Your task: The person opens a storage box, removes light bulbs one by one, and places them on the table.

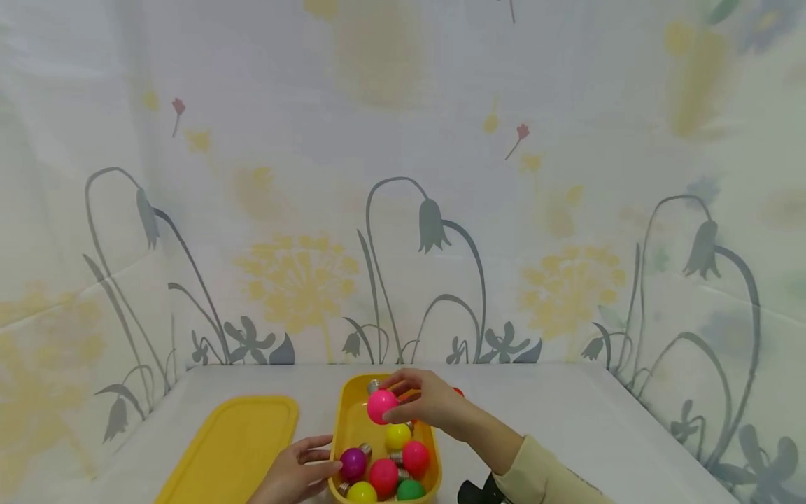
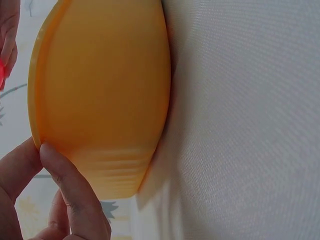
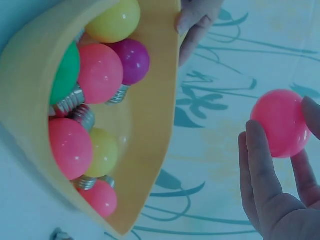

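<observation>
Technician: Report the hands.

Operator: On my feed, the right hand point(image 1: 428, 400) pinches a pink bulb point(image 1: 382, 407) by its globe, thumb opposing fingers, raised above the yellow container point(image 2: 105, 75) and apart from it. The left hand point(image 1: 301, 467) pinches the container's rim between thumb and finger.

Technician: State the hazards.

Operator: I rate slippage first. The globe looks smooth, and only fingertips bear on it; uneven pressure could drop it onto the loose bulbs point(image 3: 101, 73) below. Second, a pull on one side of the rim could tilt the container and roll its contents.

Technician: List obscured items.

Operator: In the right-wrist view, I cannot see the held bulb's metal base. In the head view, a red object point(image 1: 458, 392) behind the right wrist is mostly covered; I cannot identify it. The lower edge crops a black item point(image 1: 480, 493) and the flat yellow lid point(image 1: 229, 448).
</observation>
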Motion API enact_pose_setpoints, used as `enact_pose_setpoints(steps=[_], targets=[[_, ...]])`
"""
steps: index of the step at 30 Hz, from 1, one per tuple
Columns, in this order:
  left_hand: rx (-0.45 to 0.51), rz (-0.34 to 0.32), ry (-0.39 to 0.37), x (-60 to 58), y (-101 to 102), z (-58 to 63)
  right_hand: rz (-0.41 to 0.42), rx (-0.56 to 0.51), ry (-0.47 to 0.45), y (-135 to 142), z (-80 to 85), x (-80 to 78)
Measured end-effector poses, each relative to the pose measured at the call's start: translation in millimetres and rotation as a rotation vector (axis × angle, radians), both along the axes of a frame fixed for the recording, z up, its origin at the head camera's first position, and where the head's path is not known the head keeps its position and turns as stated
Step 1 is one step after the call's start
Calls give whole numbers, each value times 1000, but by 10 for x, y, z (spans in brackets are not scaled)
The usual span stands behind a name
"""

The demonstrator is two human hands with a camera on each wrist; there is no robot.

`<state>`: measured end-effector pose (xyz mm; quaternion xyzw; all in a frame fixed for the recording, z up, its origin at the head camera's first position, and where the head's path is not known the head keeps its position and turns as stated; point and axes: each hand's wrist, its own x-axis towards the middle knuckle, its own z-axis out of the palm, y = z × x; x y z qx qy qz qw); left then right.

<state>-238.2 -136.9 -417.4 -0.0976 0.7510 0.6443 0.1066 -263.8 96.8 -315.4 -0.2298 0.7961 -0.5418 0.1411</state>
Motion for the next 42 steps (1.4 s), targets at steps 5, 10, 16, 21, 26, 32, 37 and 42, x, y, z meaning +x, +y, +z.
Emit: enact_pose_setpoints(steps=[5, 10, 16, 21, 26, 32, 37, 42], targets=[[-3, 8, -7, -25, -2, -32, -25, -10, 25, 99, -34, 58], [2, -17, 10, -37, -20, -45, -62, -31, 53, 248, -55, 129], [9, -28, 23, -19, -37, -34, -122, -37, 72, 443, -105, 152], [33, -43, 39, -5, -57, -34, -184, -29, 91, 624, -162, 106], [44, -45, 38, -13, -66, -37, -252, -27, 86, 758, -191, 65], [49, -51, 34, -23, -44, -43, -328, -35, 71, 891, -255, 19], [25, -44, 27, -31, -29, -37, -384, -48, 69, 979, -351, -50], [17, -37, 27, -35, -43, -53, -433, -70, 51, 1027, -478, -142]])
